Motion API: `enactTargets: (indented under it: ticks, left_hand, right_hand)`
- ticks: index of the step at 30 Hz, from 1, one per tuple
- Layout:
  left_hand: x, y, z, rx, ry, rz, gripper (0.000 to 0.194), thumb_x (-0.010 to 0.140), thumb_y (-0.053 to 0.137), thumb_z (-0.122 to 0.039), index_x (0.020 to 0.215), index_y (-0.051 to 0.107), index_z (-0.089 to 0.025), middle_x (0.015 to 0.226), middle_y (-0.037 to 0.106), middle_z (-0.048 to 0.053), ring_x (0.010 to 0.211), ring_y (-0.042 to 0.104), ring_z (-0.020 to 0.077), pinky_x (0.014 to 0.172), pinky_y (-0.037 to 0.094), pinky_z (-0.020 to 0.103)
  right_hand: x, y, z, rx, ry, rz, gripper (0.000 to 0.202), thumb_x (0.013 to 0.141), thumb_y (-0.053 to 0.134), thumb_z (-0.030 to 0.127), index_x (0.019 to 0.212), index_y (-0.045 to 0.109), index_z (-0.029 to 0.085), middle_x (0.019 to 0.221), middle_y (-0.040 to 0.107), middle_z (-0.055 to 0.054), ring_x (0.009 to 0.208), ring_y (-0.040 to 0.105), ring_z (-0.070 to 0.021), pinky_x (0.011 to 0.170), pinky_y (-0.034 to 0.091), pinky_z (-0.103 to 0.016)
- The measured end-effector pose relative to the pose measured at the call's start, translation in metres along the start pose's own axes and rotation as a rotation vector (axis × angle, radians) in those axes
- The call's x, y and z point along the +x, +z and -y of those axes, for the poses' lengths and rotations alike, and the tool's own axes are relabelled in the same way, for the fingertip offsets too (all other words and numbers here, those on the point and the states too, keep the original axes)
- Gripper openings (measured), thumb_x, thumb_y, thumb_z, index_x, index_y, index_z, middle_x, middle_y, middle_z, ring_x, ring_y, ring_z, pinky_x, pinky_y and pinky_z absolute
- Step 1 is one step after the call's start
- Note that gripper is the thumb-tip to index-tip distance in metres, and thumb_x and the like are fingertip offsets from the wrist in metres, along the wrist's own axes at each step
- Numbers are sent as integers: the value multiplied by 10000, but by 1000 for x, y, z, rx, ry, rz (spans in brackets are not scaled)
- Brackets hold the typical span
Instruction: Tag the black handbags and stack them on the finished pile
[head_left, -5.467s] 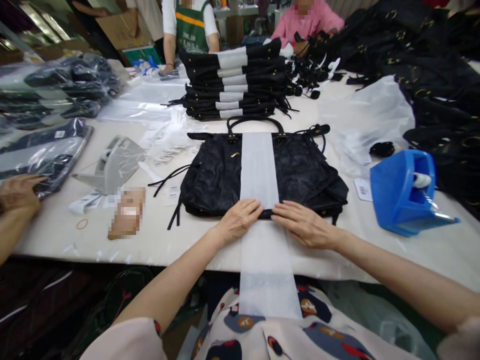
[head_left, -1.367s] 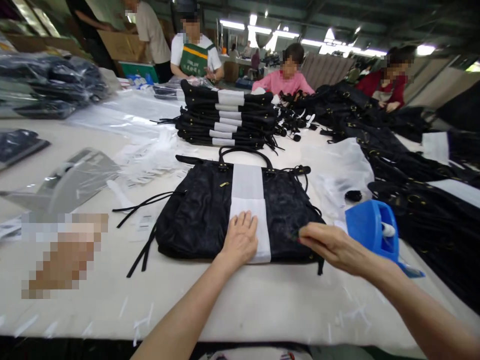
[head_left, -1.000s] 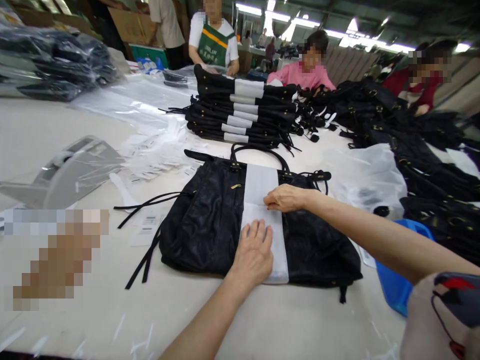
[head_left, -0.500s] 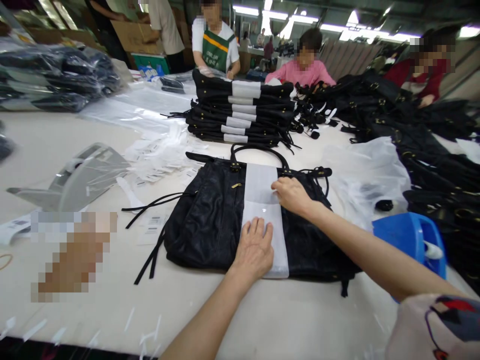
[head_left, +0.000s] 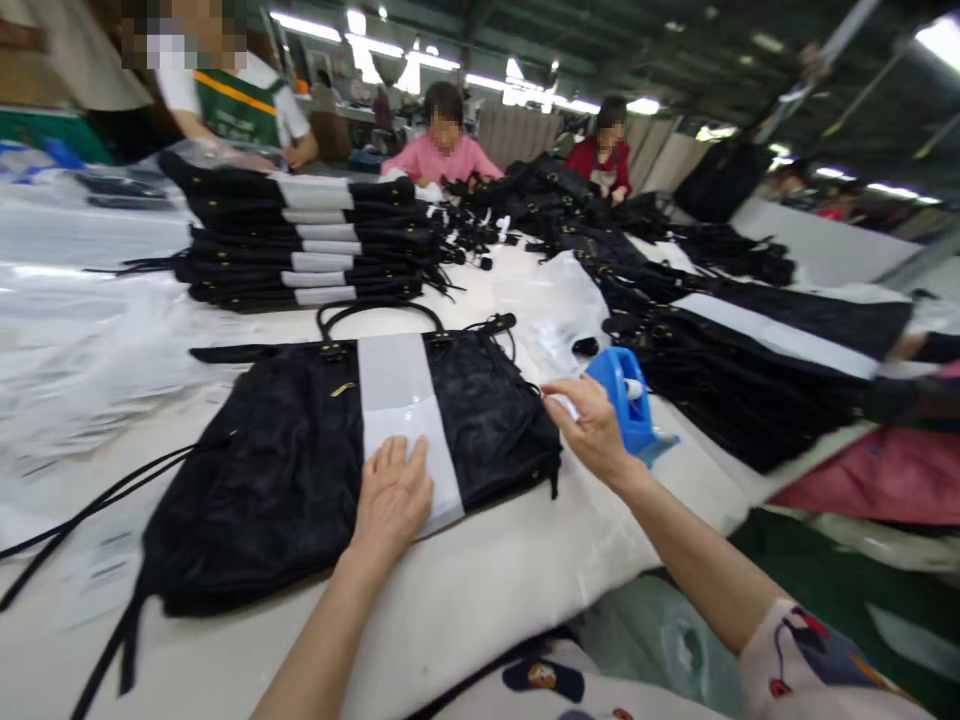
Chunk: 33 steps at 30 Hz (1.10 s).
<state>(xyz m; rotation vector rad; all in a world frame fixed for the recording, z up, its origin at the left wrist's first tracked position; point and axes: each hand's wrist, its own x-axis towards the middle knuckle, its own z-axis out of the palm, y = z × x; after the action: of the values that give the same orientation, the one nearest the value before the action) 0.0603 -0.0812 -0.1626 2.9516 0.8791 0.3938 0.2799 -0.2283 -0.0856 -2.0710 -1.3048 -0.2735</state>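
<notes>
A black handbag (head_left: 277, 470) lies flat before me, with its handle (head_left: 381, 305) toward the far side. A white paper band (head_left: 397, 375) runs across its middle, and a small shiny patch shows on the band. My left hand (head_left: 394, 495) rests flat on the band's lower part, fingers stretched out. Past the bag's right end, my right hand (head_left: 589, 425) is raised beside a blue tape dispenser (head_left: 626, 400). Its thumb and forefinger tips are close together; whether they hold anything is too small to make out.
Behind the bag stands a stack of banded black bags (head_left: 240, 240). More black bags (head_left: 750, 370) are heaped at the right. White paper strips and plastic sheets (head_left: 97, 340) spread over the left. Several people work across the table (head_left: 517, 560).
The view has swung right. My right hand has left the paper band and moved right to beside the blue tape dispenser. My left hand stays flat on the band.
</notes>
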Motion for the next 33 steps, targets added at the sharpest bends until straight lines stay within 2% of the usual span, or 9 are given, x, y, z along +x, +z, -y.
enactTargets:
  ticks: [2,4,6,8,15,21,27,30,33]
  left_hand:
    - [2,1,1,15,23,-10,436,816,338,-178,1234,458,-146,1176,447,146,1136,375,256,928,301,387]
    - [3,2,0,44,40,-14,435,821,323,-181,1233,456,-140,1166,449,147,1128,379,254,915,310,383]
    - [3,1,0,79,47,-11,433,827,313,-185,1235,451,-144,1169,450,144,1127,380,248,902,317,376]
    - [2,1,-1,109,47,-11,430,833,308,-194,1238,446,-154,1179,448,140,1130,380,242,888,326,367]
    - [1,0,-1,156,64,-4,431,847,284,-194,1245,443,-156,1186,449,139,1120,397,237,841,350,352]
    - [2,-1,-4,146,45,16,429,847,292,-199,1246,442,-153,1191,454,141,1109,412,239,836,364,364]
    - [4,3,-3,158,35,26,424,839,311,-204,1237,451,-170,1171,467,125,1094,432,235,830,371,363]
    - [3,4,-2,171,39,16,424,838,319,-206,1240,447,-168,1174,467,126,1095,432,234,830,371,359]
    - [3,4,-2,175,43,10,421,841,318,-207,1241,444,-171,1182,462,125,1107,425,230,835,366,357]
  right_hand:
    - [-12,-42,-37,-196,285,-165,248,809,431,316,875,629,182,949,628,-99,948,537,-226,908,328,-403]
    - [-22,-72,-73,-253,599,-205,232,752,484,337,773,635,161,893,619,-119,945,519,-257,844,357,-391]
    - [-30,-87,-101,-125,829,-152,213,695,533,344,651,619,155,793,619,-108,889,534,-258,779,382,-359]
    - [-35,-89,-116,56,923,-99,223,675,542,346,566,595,159,697,616,-81,783,557,-224,698,404,-314]
    - [-43,-75,-118,344,993,-90,163,567,613,249,446,549,161,487,555,-36,530,518,-162,525,388,-276]
    - [-49,-79,-117,516,947,-217,127,524,641,259,546,577,152,579,582,-18,594,527,-149,580,404,-274]
    - [-104,-80,-91,653,635,-531,178,657,632,350,686,598,178,830,597,-13,828,519,-147,766,396,-272]
    - [-135,-64,-85,711,748,-472,229,690,633,399,756,593,183,808,597,-19,777,532,-149,670,410,-265]
    - [-150,-47,-86,842,860,-413,274,696,630,437,748,555,179,688,587,-4,628,526,-125,547,387,-240]
